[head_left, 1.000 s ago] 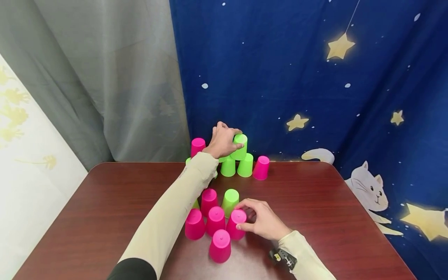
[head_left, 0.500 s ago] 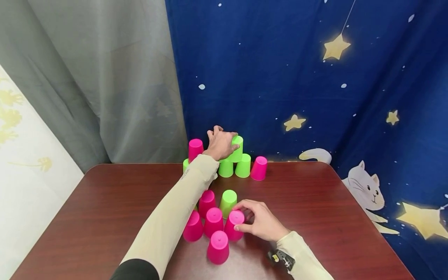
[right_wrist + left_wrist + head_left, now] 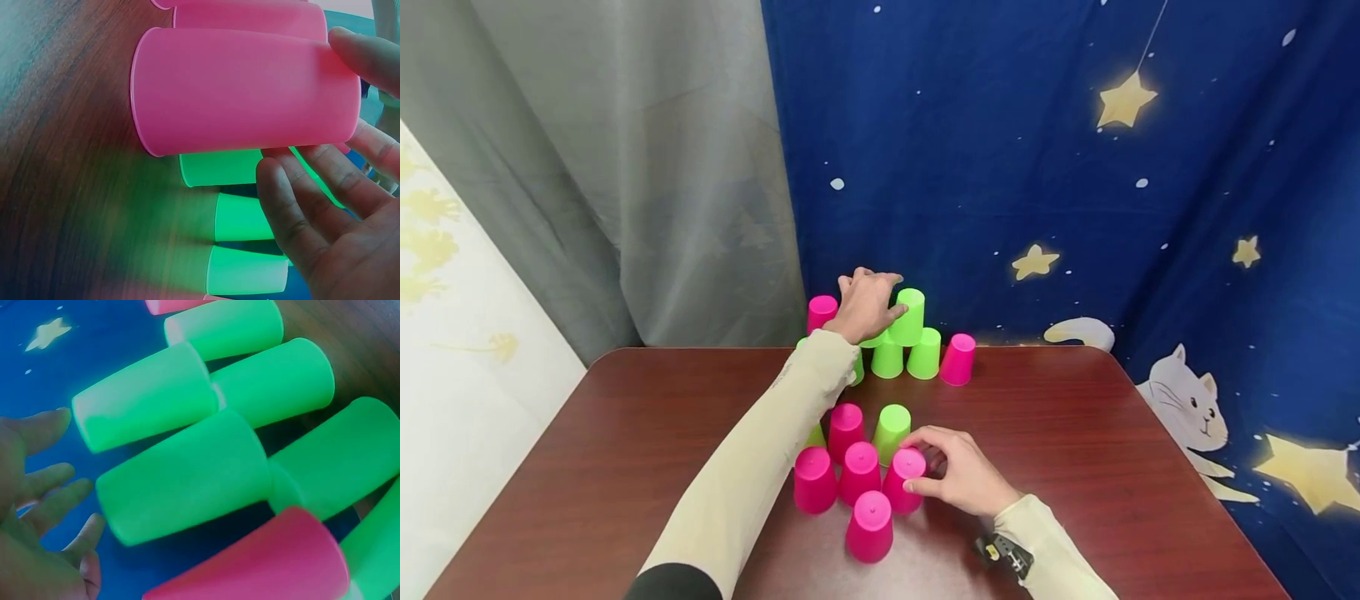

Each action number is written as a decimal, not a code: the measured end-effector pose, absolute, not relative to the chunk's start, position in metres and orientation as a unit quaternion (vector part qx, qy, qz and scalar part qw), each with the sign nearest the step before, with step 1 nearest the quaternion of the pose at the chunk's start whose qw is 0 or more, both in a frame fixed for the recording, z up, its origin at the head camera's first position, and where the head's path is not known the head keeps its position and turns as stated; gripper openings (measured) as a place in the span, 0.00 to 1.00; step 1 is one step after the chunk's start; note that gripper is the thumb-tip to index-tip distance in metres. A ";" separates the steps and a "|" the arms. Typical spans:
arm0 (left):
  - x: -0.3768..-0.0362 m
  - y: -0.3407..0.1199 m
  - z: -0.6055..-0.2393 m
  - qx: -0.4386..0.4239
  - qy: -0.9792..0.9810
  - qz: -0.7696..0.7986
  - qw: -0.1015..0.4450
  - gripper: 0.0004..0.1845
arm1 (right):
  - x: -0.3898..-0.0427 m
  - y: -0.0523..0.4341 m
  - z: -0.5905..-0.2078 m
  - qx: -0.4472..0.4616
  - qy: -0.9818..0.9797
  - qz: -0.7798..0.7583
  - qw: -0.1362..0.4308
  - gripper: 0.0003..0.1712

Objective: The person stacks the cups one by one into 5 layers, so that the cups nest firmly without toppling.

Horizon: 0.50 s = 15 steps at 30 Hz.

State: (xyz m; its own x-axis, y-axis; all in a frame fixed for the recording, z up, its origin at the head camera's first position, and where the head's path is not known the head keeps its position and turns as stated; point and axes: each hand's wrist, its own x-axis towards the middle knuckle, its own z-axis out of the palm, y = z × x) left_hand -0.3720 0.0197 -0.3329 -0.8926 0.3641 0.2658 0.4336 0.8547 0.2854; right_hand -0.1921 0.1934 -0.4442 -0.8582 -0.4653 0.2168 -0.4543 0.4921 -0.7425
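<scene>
left hand (image 3: 867, 302) hovers open beside the top green cup (image 3: 910, 317) of the back stack, fingers spread, gripping nothing. right hand (image 3: 958, 473) pinches the rightmost pink cup (image 3: 905, 480) of the near cluster. bare table (image 3: 1112, 467) to its right, blue backdrop (image 3: 1060, 167) just behind the stack.

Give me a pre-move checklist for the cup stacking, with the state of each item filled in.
1. Left hand clear of the top green cup: ok, fingers spread in the left wrist view.
2. Top green cup seated on the back green cups: ok, upright.
3. Right hand on a pink cup: ok, thumb and fingers round it.
4. That cup lifted off the table: not ok.
5. Back stack complete: cannot tell, the arm hides part.
</scene>
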 end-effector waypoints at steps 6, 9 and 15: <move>-0.359 0.004 -0.322 -0.205 -0.949 -0.205 0.121 0.25 | -0.193 0.198 -0.442 -0.247 0.871 -0.424 0.000 0.25; -0.349 -0.005 -0.317 -0.209 -0.944 -0.216 0.133 0.24 | -0.194 0.201 -0.441 -0.238 0.872 -0.427 0.005 0.26; -0.325 -0.023 -0.314 -0.225 -0.932 -0.241 0.149 0.21 | -0.195 0.202 -0.438 -0.218 0.882 -0.417 0.014 0.27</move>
